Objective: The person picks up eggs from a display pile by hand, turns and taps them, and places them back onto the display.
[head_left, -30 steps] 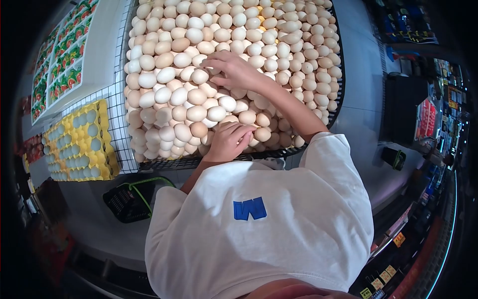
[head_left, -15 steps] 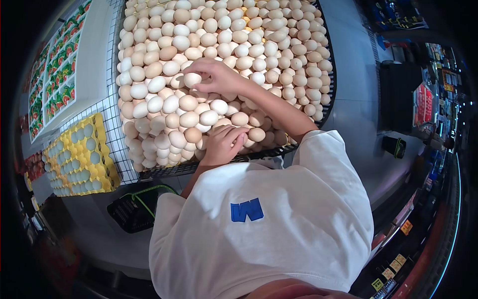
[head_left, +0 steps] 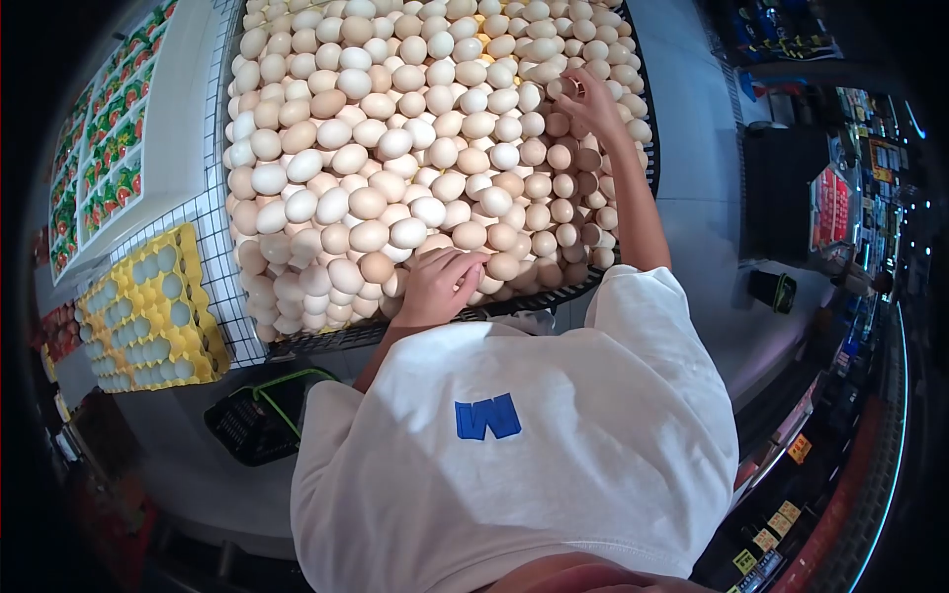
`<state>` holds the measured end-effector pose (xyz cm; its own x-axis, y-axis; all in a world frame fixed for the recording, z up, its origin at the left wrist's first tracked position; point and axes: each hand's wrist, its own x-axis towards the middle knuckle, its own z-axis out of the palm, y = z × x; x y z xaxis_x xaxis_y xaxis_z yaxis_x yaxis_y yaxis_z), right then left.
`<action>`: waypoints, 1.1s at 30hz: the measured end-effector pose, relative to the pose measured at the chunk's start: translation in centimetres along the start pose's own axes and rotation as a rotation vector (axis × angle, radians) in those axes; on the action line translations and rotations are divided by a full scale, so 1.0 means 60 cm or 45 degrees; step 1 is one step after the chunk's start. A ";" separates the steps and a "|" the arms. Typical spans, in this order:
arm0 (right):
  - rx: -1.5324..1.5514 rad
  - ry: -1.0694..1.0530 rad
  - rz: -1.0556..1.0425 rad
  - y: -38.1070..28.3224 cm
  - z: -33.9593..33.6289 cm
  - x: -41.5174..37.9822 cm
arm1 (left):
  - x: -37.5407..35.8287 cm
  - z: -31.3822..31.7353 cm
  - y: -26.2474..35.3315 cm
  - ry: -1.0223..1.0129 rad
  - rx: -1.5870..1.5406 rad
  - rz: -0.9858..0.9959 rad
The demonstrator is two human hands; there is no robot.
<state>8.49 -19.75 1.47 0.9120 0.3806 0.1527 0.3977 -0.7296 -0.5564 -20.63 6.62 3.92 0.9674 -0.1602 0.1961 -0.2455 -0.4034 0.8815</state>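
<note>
The left hand lies low on the eggs at the near edge, just left of a tan egg — its fingers are bent, and whether they grip anything I cannot tell. Under both hands, a wide bin with a black plastic rim holds heaped cream and brown eggs. At lower left sits a black basket with a green handle. Left of the bin, yellow molded egg trays carry pale bluish eggs. Farther up, right of center, the right hand has thumb and fingers partly parted around a beige egg — whether it is held, I cannot tell.
</note>
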 end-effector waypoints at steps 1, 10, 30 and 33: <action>-0.058 -0.038 0.026 0.007 0.000 0.003 | 0.000 -0.001 0.001 -0.001 0.005 0.002; -0.321 -0.185 -0.148 0.037 0.013 0.016 | -0.003 0.001 -0.004 0.089 0.042 -0.004; -0.010 -0.143 -0.559 -0.167 0.097 0.001 | 0.001 -0.003 0.003 0.015 0.022 -0.012; 0.049 -0.201 -0.549 -0.196 0.128 0.005 | 0.000 -0.004 0.002 0.056 0.051 0.020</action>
<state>3.34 -6.68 1.82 0.6363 0.7291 0.2521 0.7307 -0.4649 -0.4999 -20.62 6.78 4.11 0.9649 -0.1272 0.2295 -0.2623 -0.4368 0.8605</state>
